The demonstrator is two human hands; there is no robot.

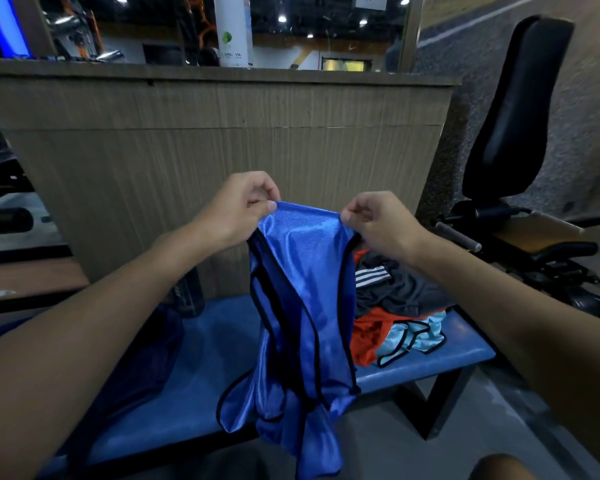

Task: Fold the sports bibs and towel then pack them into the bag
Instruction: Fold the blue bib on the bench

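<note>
A shiny blue mesh sports bib with black trim is held up over a blue padded bench.
Its top edge is pinched at either corner by the left hand and the right hand; the rest hangs loose. An orange-red bib, a pale blue bib and a dark grey white-striped garment are piled on the bench beside it.

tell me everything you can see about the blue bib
The blue bib is shiny, fine-mesh-looking fabric with black trim along its edges. It hangs lengthwise in the air in front of the bench, creased and bunched at its bottom. The left hand and right hand each pinch its top edge.
</note>
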